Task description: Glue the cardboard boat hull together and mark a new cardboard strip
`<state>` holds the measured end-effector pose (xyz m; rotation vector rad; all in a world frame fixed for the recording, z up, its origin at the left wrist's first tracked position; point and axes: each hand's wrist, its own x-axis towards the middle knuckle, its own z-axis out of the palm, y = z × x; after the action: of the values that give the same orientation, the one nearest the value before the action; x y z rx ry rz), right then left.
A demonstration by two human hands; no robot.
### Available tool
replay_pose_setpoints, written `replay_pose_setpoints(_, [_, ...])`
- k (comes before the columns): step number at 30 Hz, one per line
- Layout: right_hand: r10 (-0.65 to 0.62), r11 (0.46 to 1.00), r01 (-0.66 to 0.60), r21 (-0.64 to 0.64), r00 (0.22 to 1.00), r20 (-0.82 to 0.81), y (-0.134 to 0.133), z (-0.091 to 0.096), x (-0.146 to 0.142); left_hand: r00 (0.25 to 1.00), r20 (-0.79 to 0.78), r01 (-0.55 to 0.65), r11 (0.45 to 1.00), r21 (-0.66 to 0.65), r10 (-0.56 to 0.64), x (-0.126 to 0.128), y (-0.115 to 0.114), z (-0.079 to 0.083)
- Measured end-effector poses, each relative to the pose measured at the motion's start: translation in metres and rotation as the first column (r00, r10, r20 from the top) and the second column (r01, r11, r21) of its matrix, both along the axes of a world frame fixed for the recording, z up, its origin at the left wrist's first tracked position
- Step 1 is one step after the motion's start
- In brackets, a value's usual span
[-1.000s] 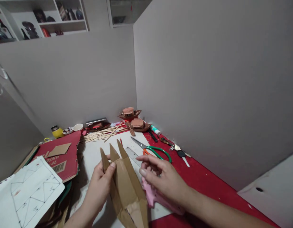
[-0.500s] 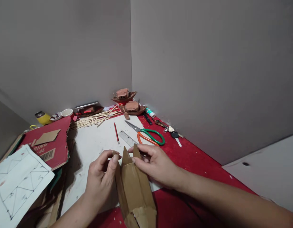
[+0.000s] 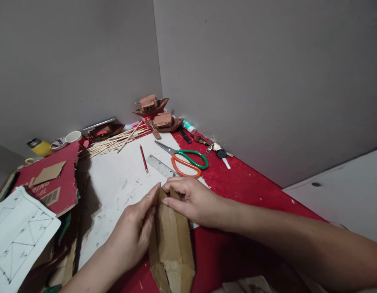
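Observation:
A folded brown cardboard boat hull [image 3: 172, 234] points away from me, its far end between my two hands. My left hand [image 3: 139, 221] presses along the left side near that tip, fingers together on the cardboard. Around the right side of the same end, my right hand [image 3: 190, 198] pinches the flaps with thumb and fingers. The near end of the hull shows a creased, pale patch and a dark slit. Just beyond my hands lie a metal ruler [image 3: 160, 166], scissors [image 3: 188, 158] with green and orange handles, and a red pencil [image 3: 143, 158].
Two finished model boats [image 3: 164, 121] stand in the far corner beside thin wooden sticks [image 3: 115, 144]. Keys [image 3: 220, 154] lie along the right wall. At left are a red cardboard sheet [image 3: 66, 171] and a paper with drawn lines [image 3: 26, 240]. White paper [image 3: 115, 183] covers part of the red table.
My left hand has moved inward and now closes on the hull's tip. The hull's far flaps have come closer together under both hands. The whole view has shifted slightly.

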<state>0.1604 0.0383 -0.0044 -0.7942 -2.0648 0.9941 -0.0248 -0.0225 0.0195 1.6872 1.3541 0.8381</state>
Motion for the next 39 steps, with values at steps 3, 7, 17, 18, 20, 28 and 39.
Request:
replay_pose_setpoints(3, [0.018, 0.999, -0.019, 0.031, 0.999, 0.034, -0.001, 0.002, 0.001, 0.999, -0.004, 0.039, 0.999, -0.036, -0.039, -0.001, -0.002, 0.001])
replay_pose_setpoints(7, [0.041, 0.999, -0.042, 0.027, 0.998, 0.042, -0.001, 0.004, 0.002, 0.999, 0.009, 0.035, 0.999, -0.006, -0.035, -0.001, -0.004, -0.004])
replay_pose_setpoints(17, [0.054, 0.996, -0.052, -0.079, 0.998, 0.031, 0.004, -0.001, 0.000, 0.947, -0.260, 0.234, 0.959, 0.162, -0.187, -0.005, 0.002, -0.012])
replay_pose_setpoints(18, [0.057, 0.995, -0.054, -0.081, 0.998, 0.035, 0.003, 0.000, 0.000, 0.950, -0.261, 0.225, 0.956, 0.186, -0.173, -0.004, 0.003, -0.014])
replay_pose_setpoints(20, [0.061, 0.995, -0.057, -0.086, 0.997, 0.050, 0.002, 0.001, 0.000, 0.960, -0.251, 0.195, 0.944, 0.267, -0.127, -0.001, 0.003, -0.019])
replay_pose_setpoints(28, [0.109, 0.977, -0.060, -0.204, 0.966, 0.235, 0.005, 0.024, 0.011, 0.956, -0.295, 0.173, 0.810, 0.560, 0.000, 0.002, -0.002, -0.036])
replay_pose_setpoints(39, [0.244, 0.961, -0.177, -0.210, 0.904, 0.352, 0.002, 0.036, 0.016, 0.965, -0.263, 0.136, 0.820, 0.556, 0.018, 0.006, -0.005, -0.030])
